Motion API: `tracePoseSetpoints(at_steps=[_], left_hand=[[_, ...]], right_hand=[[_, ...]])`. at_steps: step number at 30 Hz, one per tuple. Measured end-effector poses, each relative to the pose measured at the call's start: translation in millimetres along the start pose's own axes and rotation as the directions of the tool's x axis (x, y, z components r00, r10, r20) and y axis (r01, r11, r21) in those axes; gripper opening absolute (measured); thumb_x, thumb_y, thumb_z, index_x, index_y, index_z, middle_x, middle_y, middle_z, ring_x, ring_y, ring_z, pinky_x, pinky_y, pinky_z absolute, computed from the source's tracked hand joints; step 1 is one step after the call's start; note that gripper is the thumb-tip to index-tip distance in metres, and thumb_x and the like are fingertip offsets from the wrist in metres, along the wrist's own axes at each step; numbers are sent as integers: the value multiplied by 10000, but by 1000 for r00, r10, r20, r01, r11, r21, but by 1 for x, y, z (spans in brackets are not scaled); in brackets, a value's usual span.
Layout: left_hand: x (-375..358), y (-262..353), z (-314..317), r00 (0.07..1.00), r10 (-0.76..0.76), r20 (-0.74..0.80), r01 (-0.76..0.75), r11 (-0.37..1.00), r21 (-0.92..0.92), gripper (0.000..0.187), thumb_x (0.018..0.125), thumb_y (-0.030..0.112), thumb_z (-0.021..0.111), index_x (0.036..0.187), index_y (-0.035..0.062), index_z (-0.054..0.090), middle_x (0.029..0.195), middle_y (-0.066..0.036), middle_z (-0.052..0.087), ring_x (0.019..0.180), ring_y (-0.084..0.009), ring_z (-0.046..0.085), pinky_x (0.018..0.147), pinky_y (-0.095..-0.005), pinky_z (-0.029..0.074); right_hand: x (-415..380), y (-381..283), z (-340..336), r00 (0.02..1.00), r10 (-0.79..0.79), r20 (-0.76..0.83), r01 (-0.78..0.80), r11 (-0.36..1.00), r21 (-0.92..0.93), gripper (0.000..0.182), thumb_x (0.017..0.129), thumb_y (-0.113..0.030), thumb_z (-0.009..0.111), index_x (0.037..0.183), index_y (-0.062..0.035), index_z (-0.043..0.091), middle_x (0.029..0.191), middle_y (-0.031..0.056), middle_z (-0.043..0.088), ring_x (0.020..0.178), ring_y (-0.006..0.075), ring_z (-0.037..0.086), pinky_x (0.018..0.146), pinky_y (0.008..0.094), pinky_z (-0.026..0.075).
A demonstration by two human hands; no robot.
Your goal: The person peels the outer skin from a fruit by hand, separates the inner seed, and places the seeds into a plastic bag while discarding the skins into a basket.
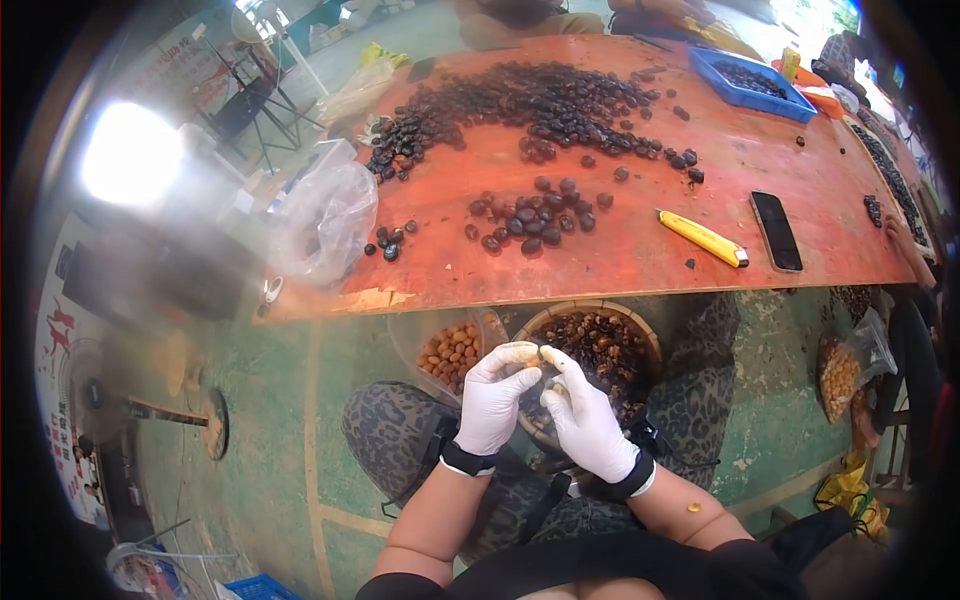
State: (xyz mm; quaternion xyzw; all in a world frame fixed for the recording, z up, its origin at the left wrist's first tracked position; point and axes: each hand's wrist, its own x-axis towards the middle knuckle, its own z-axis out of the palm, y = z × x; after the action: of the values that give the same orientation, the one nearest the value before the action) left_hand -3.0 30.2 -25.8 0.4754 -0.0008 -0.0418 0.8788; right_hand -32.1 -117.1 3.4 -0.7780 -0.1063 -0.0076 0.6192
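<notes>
Looks like the left hand (495,400) has a small nut-like piece (533,364) pinched, right hand's (590,425) fingertips meeting from the right (grip unclear), above the basket (600,305), long axis unreadable.

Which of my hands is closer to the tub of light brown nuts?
Left. Your left hand is at the near right side of the tub; your right hand is farther right, beyond the left one.
</notes>
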Motion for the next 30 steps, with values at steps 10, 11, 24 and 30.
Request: tracePoseSetpoints(at_steps=[10,11,24,30], left_hand=[[-3,1,3,1000,26,-17,-24,997,72,265,809,-111,623,1056,-16,635,1070,-86,636,997,-181,620,886,-303,508],[-3,1,3,999,33,-5,-32,996,87,260,826,-98,614,1073,-16,626,1082,-87,632,1006,-185,619,891,-309,508],[27,84,-28,892,433,129,-229,187,955,300,810,-3,607,1107,29,636,1122,-101,630,1071,-209,582,917,-315,446],[107,78,-11,815,510,273,-271,-81,959,350,785,24,612,1134,49,617,1143,-144,599,1081,-345,528,941,-400,432]], right_hand=[[5,3,7,971,237,22,-226,889,397,383,967,-34,424,1347,-83,405,793,-20,484,600,27,395,538,176,352],[7,2,6,968,248,35,-238,866,439,374,974,-41,408,1345,-86,394,800,-7,500,577,31,392,514,174,339],[7,10,-14,959,278,62,-275,844,461,395,973,-49,427,1363,-100,396,798,-21,489,616,30,396,549,178,351],[3,6,-9,954,286,90,-296,859,418,389,966,-29,423,1351,-80,418,783,-23,490,629,36,417,573,188,378]])
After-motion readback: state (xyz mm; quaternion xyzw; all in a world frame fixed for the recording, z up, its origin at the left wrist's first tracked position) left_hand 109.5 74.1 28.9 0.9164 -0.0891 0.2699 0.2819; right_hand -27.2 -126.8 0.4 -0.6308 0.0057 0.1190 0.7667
